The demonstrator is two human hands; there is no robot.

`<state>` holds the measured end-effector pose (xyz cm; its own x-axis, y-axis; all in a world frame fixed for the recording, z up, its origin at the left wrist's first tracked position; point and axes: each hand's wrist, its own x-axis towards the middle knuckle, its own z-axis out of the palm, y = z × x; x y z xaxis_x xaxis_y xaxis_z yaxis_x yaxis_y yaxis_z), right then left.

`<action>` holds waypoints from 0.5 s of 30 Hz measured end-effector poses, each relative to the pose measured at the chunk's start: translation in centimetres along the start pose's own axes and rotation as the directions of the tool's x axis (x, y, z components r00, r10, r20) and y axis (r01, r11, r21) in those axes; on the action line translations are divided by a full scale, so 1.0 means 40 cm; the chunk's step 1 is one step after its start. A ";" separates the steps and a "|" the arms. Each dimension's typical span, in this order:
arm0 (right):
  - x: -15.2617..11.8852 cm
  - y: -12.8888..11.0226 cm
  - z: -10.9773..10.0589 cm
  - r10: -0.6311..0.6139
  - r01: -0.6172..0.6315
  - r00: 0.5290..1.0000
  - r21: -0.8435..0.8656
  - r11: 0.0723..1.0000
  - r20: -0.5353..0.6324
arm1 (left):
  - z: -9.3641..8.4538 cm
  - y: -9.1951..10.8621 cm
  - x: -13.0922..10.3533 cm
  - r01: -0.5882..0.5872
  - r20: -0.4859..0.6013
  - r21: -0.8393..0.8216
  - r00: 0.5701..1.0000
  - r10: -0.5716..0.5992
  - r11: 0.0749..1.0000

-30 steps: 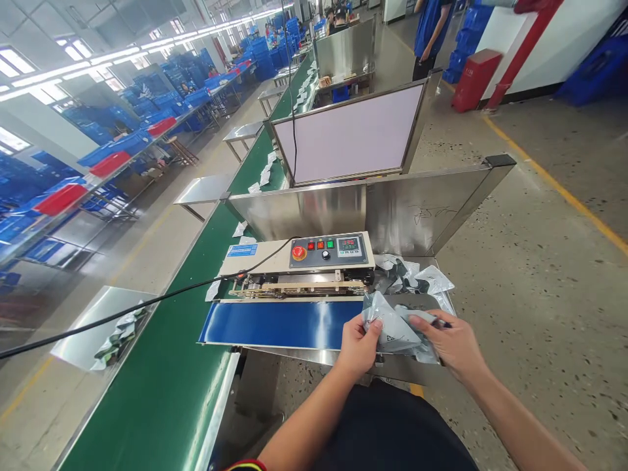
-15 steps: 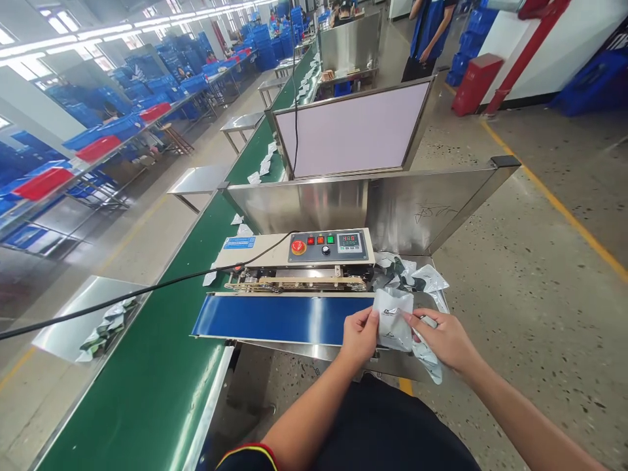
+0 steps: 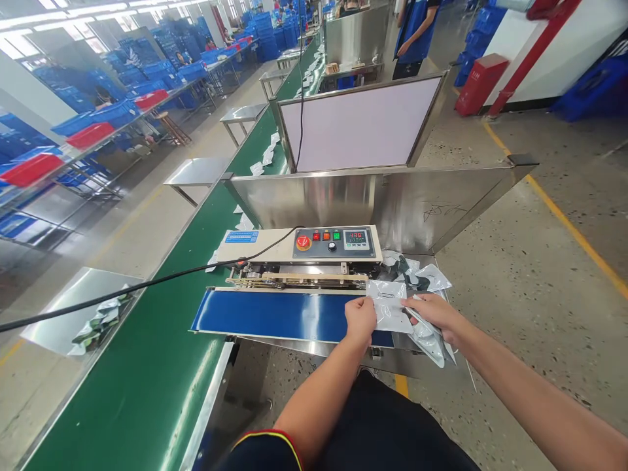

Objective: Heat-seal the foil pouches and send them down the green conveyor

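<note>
A white plastic pouch (image 3: 390, 305) is stretched between my hands at the right end of the sealing machine (image 3: 299, 244). My left hand (image 3: 362, 318) pinches the pouch's left edge, over the machine's blue conveyor belt (image 3: 279, 317). My right hand (image 3: 434, 314) grips its right side, and further pouches (image 3: 430, 341) hang below those fingers. The held pouch's top edge is level with the machine's sealing slot; whether it has entered the slot I cannot tell. Behind my right hand lies a heap of white and dark-green pouches (image 3: 417, 271).
A long green conveyor (image 3: 142, 386) runs along the left with scattered pouches (image 3: 267, 154). A steel partition (image 3: 314, 203) stands behind the machine. A black cable (image 3: 186, 273) crosses above the green conveyor. A person in a blue vest (image 3: 416, 33) stands at the back.
The pouch has moved up and slightly left toward the machine's sealing slot. My left hand has shifted a little higher with it, and the pouches under my right hand have swung right.
</note>
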<state>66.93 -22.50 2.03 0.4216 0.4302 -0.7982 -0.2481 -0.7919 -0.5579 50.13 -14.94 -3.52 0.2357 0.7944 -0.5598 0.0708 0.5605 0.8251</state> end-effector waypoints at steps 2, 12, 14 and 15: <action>0.018 -0.020 0.015 0.017 -0.017 1.000 -0.019 1.000 0.022 | -0.009 0.001 0.013 0.006 -0.018 -0.005 1.000 -0.006 1.000; 0.018 -0.041 0.050 -0.098 0.102 0.994 -0.094 0.990 0.049 | -0.181 0.033 0.016 -0.285 -0.206 0.207 0.922 0.327 0.936; -0.002 -0.011 0.040 -0.181 0.180 0.983 -0.058 0.982 -0.020 | -0.208 0.036 -0.041 -0.459 -0.213 0.330 0.815 0.539 0.825; -0.013 0.003 0.043 -0.227 0.227 0.972 -0.020 0.974 -0.062 | -0.208 0.035 -0.073 -0.536 -0.140 0.357 0.779 0.611 0.765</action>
<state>65.18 -22.09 1.98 0.5202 0.5714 -0.6348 -0.1288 -0.6823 -0.7197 41.49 -14.54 -1.36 0.0910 0.9942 0.0572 0.2740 -0.0802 0.9584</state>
